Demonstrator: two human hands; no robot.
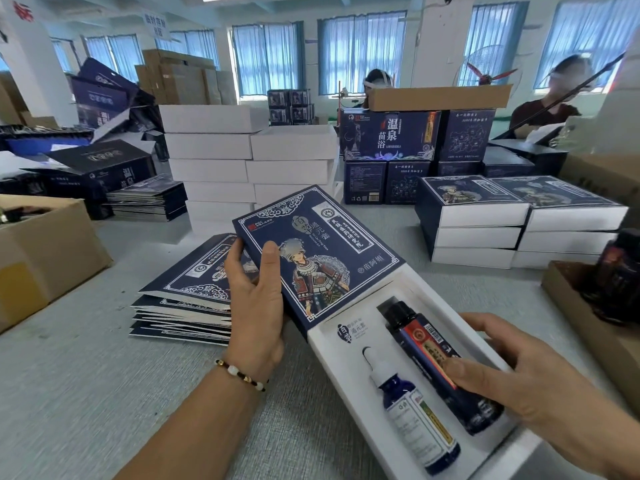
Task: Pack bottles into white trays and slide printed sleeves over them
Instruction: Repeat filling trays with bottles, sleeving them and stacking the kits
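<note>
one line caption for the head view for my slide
Left hand slides printed sleeve onto white tray; right hand steadies it.

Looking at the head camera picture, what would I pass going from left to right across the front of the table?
Open cardboard box → pile of flat printed sleeves → left hand gripping a printed sleeve → white tray with the dropper bottle, then the dark bottle → right hand holding the tray.
</note>
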